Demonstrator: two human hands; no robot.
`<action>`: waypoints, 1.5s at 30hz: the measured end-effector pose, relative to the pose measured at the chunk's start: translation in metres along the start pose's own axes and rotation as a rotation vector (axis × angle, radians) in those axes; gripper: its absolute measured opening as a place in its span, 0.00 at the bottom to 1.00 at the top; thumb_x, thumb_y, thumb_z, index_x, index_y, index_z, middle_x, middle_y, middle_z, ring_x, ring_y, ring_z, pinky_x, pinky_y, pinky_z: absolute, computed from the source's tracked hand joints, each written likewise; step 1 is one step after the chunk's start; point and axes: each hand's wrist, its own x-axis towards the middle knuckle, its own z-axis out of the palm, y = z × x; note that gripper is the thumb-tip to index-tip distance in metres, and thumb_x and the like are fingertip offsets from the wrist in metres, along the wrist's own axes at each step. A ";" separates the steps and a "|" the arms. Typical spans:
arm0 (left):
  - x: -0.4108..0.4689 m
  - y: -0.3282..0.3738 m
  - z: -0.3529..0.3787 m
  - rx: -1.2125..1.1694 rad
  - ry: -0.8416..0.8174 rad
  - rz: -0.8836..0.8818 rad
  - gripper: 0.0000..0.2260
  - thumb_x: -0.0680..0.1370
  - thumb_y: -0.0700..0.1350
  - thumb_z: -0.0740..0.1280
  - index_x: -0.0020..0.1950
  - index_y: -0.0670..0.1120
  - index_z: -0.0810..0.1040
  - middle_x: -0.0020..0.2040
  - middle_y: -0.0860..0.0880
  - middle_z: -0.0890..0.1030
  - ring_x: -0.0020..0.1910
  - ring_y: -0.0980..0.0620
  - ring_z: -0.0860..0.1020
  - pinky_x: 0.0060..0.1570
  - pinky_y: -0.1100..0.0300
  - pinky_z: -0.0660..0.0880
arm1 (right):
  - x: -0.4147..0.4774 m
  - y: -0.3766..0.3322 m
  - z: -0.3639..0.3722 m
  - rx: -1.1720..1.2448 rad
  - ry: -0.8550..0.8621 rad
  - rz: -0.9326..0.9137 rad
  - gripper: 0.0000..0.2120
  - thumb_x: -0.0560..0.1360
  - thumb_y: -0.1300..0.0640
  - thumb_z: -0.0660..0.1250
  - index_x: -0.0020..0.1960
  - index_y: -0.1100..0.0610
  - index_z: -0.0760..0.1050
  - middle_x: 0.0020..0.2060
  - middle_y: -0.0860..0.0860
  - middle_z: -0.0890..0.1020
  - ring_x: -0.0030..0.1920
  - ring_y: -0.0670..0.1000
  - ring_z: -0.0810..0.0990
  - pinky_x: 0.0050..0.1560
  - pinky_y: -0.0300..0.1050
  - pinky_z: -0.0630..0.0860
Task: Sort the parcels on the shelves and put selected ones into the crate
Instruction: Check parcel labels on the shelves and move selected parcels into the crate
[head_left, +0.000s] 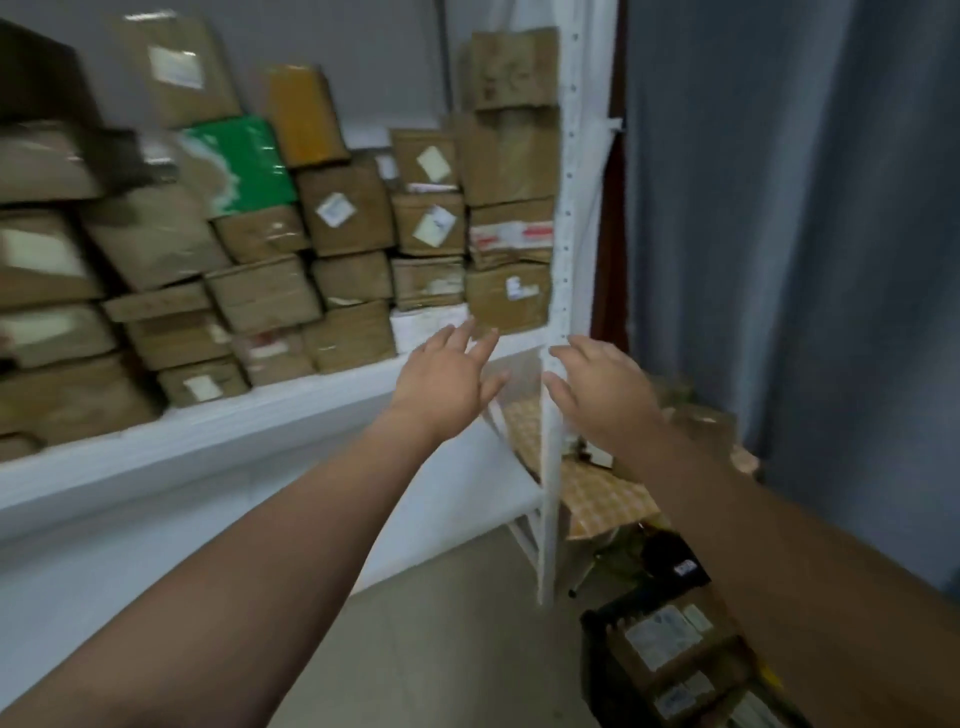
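Note:
Several brown cardboard parcels are stacked on a white shelf (218, 431), among them a green parcel (244, 161) and a yellow one (304, 114). My left hand (447, 384) reaches forward with its fingers spread, just below a brown parcel (506, 296) at the shelf's right end and not touching it. My right hand (602, 389) is also held out with spread fingers, beside the shelf's white upright post (551, 415). Both hands hold nothing. A dark crate (597, 639) with parcels inside stands on the floor at the bottom right.
A blue-grey curtain (810, 234) hangs on the right. Loose cardboard and packets (597, 499) lie on the floor behind the post. A lower white shelf board (467, 499) sits under the parcels. Pale floor tiles (452, 649) spread below my arms.

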 end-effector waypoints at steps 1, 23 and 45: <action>-0.013 -0.025 -0.006 -0.008 0.022 -0.047 0.27 0.82 0.60 0.50 0.78 0.52 0.53 0.79 0.46 0.53 0.76 0.44 0.54 0.72 0.50 0.57 | 0.009 -0.025 0.002 0.034 0.019 -0.034 0.20 0.81 0.50 0.57 0.70 0.56 0.70 0.70 0.56 0.71 0.69 0.58 0.68 0.69 0.49 0.58; -0.378 -0.479 -0.120 0.182 0.191 -0.641 0.27 0.81 0.58 0.57 0.77 0.50 0.57 0.76 0.44 0.62 0.73 0.44 0.61 0.69 0.50 0.62 | 0.043 -0.597 0.054 0.453 -0.006 -0.575 0.19 0.81 0.51 0.57 0.71 0.54 0.68 0.70 0.50 0.70 0.70 0.52 0.66 0.69 0.48 0.62; -0.238 -0.684 -0.144 0.328 0.274 -0.323 0.33 0.79 0.53 0.63 0.79 0.48 0.51 0.78 0.46 0.58 0.76 0.47 0.56 0.74 0.52 0.49 | 0.183 -0.723 0.079 0.604 0.185 -0.450 0.21 0.79 0.55 0.62 0.71 0.50 0.66 0.67 0.46 0.70 0.64 0.45 0.69 0.58 0.37 0.66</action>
